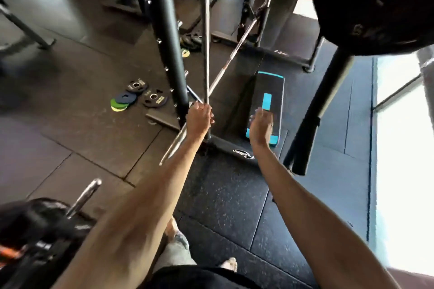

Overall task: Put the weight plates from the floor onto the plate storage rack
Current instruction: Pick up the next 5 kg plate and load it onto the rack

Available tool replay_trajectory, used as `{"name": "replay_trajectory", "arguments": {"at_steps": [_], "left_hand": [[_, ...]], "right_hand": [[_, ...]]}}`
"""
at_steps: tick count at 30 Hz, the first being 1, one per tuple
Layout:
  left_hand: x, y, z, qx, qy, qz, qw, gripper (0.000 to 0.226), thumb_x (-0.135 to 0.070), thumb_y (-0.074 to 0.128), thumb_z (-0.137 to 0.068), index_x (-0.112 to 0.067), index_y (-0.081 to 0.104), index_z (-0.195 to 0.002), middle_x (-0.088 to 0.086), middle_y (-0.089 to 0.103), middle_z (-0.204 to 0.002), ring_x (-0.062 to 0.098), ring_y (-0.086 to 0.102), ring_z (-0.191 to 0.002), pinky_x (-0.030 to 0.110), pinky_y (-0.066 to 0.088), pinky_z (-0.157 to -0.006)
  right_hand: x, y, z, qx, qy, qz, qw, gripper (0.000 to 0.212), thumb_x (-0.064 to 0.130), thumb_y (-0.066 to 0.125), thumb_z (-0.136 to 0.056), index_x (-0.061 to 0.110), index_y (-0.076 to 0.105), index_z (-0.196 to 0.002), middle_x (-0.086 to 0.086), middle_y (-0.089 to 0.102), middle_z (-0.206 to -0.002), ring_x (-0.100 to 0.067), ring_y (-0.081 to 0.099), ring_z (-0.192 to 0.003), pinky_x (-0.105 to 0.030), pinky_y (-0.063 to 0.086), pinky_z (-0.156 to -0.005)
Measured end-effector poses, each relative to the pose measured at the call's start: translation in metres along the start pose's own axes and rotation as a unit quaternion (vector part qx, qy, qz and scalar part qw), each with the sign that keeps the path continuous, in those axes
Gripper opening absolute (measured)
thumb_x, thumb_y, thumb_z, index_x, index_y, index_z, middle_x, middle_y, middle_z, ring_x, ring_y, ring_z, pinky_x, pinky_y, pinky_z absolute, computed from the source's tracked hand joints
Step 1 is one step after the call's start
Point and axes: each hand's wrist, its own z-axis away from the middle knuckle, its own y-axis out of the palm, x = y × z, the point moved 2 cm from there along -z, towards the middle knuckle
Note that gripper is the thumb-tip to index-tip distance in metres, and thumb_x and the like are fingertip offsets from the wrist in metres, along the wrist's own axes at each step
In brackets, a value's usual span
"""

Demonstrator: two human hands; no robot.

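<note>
1. Weight plates (141,97) lie scattered on the floor (70,124) by the black upright (164,30); these are not yet racked.
2. My left hand (199,118) curls round a chrome rod (206,42); right hand (260,125) loose-fingered (holding nothing).

Figure: a gym. Rubber floor tiles (223,195), small weight plates (159,101) on them, a black rack upright (164,30) and a barbell (234,54).

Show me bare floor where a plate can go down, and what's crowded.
Bare: speckled mat between your forearms, before the rack base; dark tiles beside the small plates. Crowded: the rack post, where the left hand grips crossed chrome bars.
</note>
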Motion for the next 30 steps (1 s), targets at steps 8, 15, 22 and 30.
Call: {"name": "replay_trajectory", "arguments": {"at_steps": [8, 15, 22, 30], "left_hand": [[0.106, -0.215, -0.032, -0.027, -0.208, -0.190, 0.959, 0.027, -0.019, 0.050, -0.093, -0.004, 0.063, -0.075, 0.021, 0.067, -0.082, 0.035, 0.067, -0.074, 0.036, 0.055, -0.064], [0.137, -0.370, -0.081, -0.015, -0.252, -0.245, 0.936, 0.034, -0.018, 0.045, -0.097, -0.008, 0.056, -0.067, 0.012, 0.062, -0.066, 0.022, 0.057, -0.050, 0.022, 0.040, -0.041], [0.143, -0.466, -0.155, 0.007, -0.244, -0.279, 0.929, 0.034, -0.010, 0.043, -0.093, -0.011, 0.046, -0.059, 0.013, 0.050, -0.063, 0.021, 0.048, -0.056, 0.026, 0.028, -0.050], [0.150, -0.513, -0.290, 0.007, -0.275, -0.240, 0.931, 0.028, -0.016, 0.046, -0.094, -0.011, 0.048, -0.067, 0.012, 0.054, -0.067, 0.024, 0.057, -0.066, 0.032, 0.039, -0.059]], "right_hand": [[-0.047, 0.228, 0.090, 0.339, 0.017, 0.216, 0.916, 0.028, 0.047, 0.051, -0.084, 0.023, 0.056, -0.073, -0.015, 0.074, -0.091, -0.034, 0.071, -0.091, -0.050, 0.057, -0.085], [-0.035, 0.397, 0.143, 0.445, -0.034, 0.336, 0.829, 0.024, 0.039, 0.052, -0.090, 0.017, 0.059, -0.085, -0.016, 0.074, -0.092, -0.036, 0.071, -0.092, -0.048, 0.058, -0.083], [-0.004, 0.506, 0.167, 0.487, -0.038, 0.379, 0.786, 0.015, 0.033, 0.053, -0.093, 0.023, 0.056, -0.083, -0.010, 0.071, -0.098, -0.031, 0.069, -0.094, -0.050, 0.056, -0.089], [0.005, 0.629, 0.113, 0.486, -0.028, 0.398, 0.778, 0.013, 0.030, 0.052, -0.094, 0.018, 0.059, -0.090, -0.015, 0.072, -0.103, -0.035, 0.068, -0.099, -0.050, 0.055, -0.090]]}}
